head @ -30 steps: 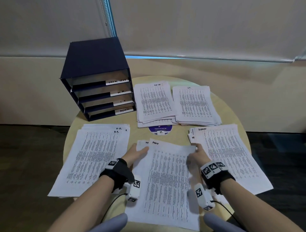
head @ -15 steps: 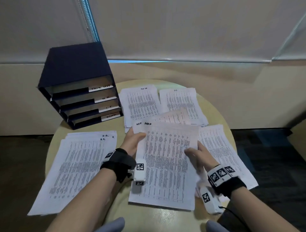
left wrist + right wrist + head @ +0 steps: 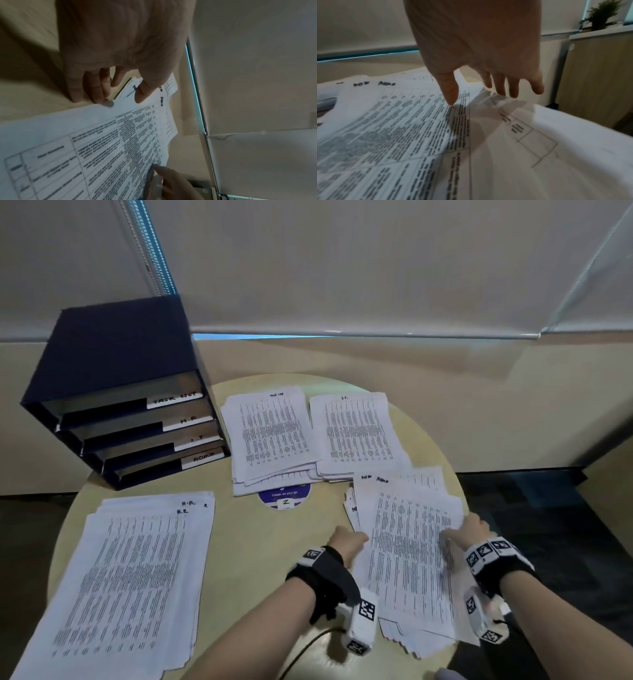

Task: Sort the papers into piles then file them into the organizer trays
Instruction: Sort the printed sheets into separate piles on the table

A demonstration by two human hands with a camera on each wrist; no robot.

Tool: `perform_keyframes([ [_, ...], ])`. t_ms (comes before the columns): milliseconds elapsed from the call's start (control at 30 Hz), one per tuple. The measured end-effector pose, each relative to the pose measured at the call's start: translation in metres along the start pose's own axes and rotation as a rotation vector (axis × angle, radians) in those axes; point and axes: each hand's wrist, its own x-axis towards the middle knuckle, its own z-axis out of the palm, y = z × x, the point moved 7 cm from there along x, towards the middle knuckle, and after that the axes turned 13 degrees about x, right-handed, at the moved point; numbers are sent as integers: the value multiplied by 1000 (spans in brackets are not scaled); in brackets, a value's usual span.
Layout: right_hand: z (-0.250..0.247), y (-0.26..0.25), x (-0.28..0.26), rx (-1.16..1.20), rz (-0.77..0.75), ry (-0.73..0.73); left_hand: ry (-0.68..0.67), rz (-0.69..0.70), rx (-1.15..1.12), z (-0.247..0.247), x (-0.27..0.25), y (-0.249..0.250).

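Left hand: your left hand pinches the near-left edge of the ADMIN pile, thumb on top
Right hand: your right hand rests on that pile's right edge, fingers relaxed and spread
Sorted: beside the organizer lie the TASK LIST pile and I.T. pile; in front of it the H.R. pile
Left: judging by its trays, nothing looks filed yet; all four piles wait on the table
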Motion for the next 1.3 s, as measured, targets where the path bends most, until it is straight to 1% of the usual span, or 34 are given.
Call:
perform_keyframes([
  [67, 5, -1, -1, 46, 32, -40, 8, 12, -8, -10, 3, 1],
  [167, 4, -6, -10, 27, 58, 19, 69, -3, -25, -33, 8, -4],
  [233, 10, -13, -18, 33, 49, 27, 92, -20, -37, -50, 3, -7],
  [300, 22, -23, -27, 80, 35, -2, 97, -53, -76, -65, 0, -14],
  [400, 43, -40, -48, 121, 72, -72, 101, -33, -91, -81, 0, -27],
  [433, 50, -47, -56, 133, 82, -91, 121, -21, -96, -88, 2, -34],
  [500, 68, -59, -69, 251, 102, -117, 185, -24, -138, -105, 1, -48],
  [533, 76, -66, -76, 318, 97, -152, 204, -20, -155, -113, -7, -49],
  [600, 92, -78, -89, 426, 77, -213, 210, -25, -179, -125, -19, -56],
  [667, 101, -86, -99, 456, 14, -252, 254, -43, -175, -140, -27, -67],
  [733, 106, -95, -112, 597, -12, -288, 255, -27, -164, -149, -32, -76],
  [767, 109, -99, -121, 663, -13, -338, 247, -19, -157, -152, -38, -78],
  [800, 111, -104, -127, 716, -55, -394, 256, -14, -157, -155, -44, -80],
  [833, 108, -110, -134, 750, -134, -419, 284, -19, -163, -161, -46, -86],
  [867, 105, -113, -139, 804, -166, -423, 291, -20, -166, -162, -51, -89],
  [900, 101, -119, -144, 844, -229, -445, 313, -4, -179, -165, -53, -92],
  [967, 93, -127, -145, 883, -338, -475, 291, 32, -192, -166, -59, -94],
  [1033, 79, -138, -152, 980, -387, -514, 244, 166, -260, -171, -71, -77],
  [1100, 65, -149, -157, 1088, -406, -552, 260, 266, -337, -182, -84, -57],
  [1167, 53, -162, -165, 1155, -454, -557, 338, 370, -348, -196, -97, -33],
  [1200, 46, -170, -171, 1181, -487, -544, 404, 408, -324, -203, -105, -20],
  [1267, 34, -184, -182, 1221, -556, -493, 544, 472, -320, -212, -118, -2],
  [1300, 28, -190, -187, 1239, -589, -467, 579, 508, -314, -211, -125, 6],
])
